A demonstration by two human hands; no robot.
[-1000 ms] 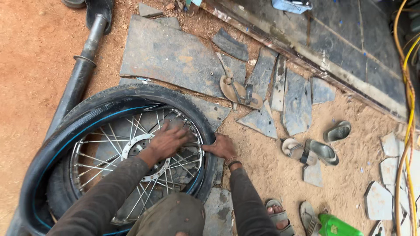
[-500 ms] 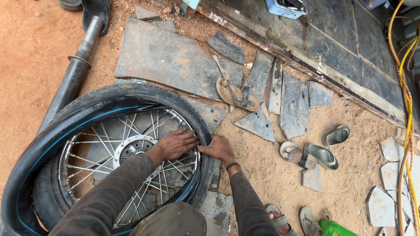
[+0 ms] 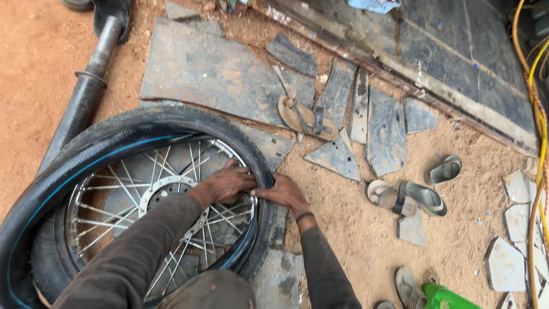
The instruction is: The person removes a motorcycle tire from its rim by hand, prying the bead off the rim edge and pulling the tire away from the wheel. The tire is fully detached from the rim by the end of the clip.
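The black rubber tyre (image 3: 171, 123) on the spoked steel wheel is gripped at its right edge by the left hand (image 3: 229, 184) and right hand (image 3: 283, 193).

Broken stone slabs (image 3: 217, 71) lie on sandy ground, a brown sandal (image 3: 306, 117) on them, grey slippers (image 3: 426, 194) nearby, yellow hoses (image 3: 540, 114) rightward.

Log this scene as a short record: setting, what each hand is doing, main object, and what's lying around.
Setting: sandy ground with broken stone slabs
Main object: spoked wheel lying flat, black tyre, blue-striped inner tube
Left hand: pressing at the rim
Right hand: gripping the tyre edge
Around: brown sandal, grey sandals, dark pipe
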